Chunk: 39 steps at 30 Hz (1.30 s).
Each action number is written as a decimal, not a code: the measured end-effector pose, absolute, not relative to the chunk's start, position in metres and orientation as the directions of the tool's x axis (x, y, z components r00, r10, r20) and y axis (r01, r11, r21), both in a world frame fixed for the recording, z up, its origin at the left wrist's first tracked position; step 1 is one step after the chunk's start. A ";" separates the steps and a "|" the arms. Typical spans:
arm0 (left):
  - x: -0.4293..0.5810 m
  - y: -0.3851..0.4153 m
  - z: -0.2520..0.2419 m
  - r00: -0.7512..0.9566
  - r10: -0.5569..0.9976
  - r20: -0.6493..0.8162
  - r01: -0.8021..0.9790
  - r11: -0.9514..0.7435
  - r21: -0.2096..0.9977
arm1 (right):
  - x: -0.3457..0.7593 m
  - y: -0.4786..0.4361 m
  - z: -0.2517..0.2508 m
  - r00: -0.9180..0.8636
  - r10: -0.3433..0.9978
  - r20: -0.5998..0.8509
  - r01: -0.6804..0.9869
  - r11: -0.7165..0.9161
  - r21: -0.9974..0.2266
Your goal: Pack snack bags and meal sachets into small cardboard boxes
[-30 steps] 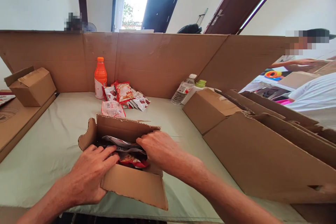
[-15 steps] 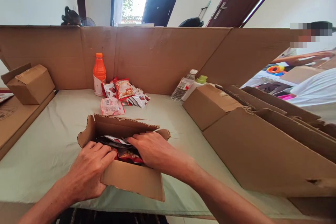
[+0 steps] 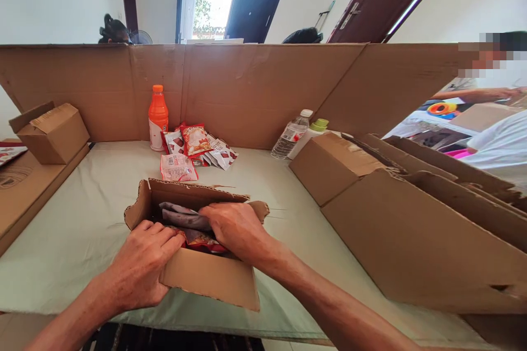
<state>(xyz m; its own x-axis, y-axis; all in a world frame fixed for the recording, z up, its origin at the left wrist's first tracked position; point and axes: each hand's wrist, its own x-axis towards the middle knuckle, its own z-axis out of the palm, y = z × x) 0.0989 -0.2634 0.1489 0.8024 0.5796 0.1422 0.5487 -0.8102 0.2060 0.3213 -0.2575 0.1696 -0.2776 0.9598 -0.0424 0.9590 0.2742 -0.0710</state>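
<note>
An open cardboard box (image 3: 209, 279) stands on the pale green cloth in front of me, its near flap folded outward. My left hand (image 3: 148, 260) is closed over the box's near left edge, thumb lying toward the inside. Inside the box, my right hand (image 3: 236, 227) pinches the end of a dark greyish snack packet (image 3: 185, 218), which is tilted up. Beneath it lies a red snack packet (image 3: 203, 240), partly hidden by the hands and the wall. My right fingertips are partly out of sight behind the packet.
Several red and white snack packets (image 3: 197, 141) are piled beyond the box, beside an orange bottle (image 3: 158, 118). A clear water bottle (image 3: 291, 136) leans at the back. Large cardboard boxes (image 3: 420, 230) line the right; a small carton (image 3: 53, 134) sits left. A person (image 3: 500, 126) is at far right.
My right hand has curled its fingers and turned the packet in the box, so its greyish side now shows. My left hand stays on the box edge.
</note>
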 end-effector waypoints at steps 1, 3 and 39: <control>0.099 -0.263 0.149 0.804 0.578 0.141 0.548 -0.811 0.203 | 0.322 -0.257 0.169 -0.267 0.963 -0.032 0.961 0.264 -0.080; 0.099 -0.263 0.149 0.805 0.578 0.135 0.550 -0.812 0.196 | 0.322 -0.256 0.168 -0.306 0.950 -0.065 0.950 0.300 -0.083; 0.096 -0.265 0.142 0.801 0.557 0.217 0.534 -0.830 0.161 | 0.324 -0.262 0.172 -0.370 0.920 -0.131 0.923 0.347 -0.166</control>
<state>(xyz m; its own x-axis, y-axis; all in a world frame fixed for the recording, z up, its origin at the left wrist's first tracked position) 0.0962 -0.2653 0.1417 0.8014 0.5575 0.2168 0.5340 -0.8301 0.1608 0.3243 -0.2617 0.1723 -0.3698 0.9199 -0.1309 0.9229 0.3474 -0.1660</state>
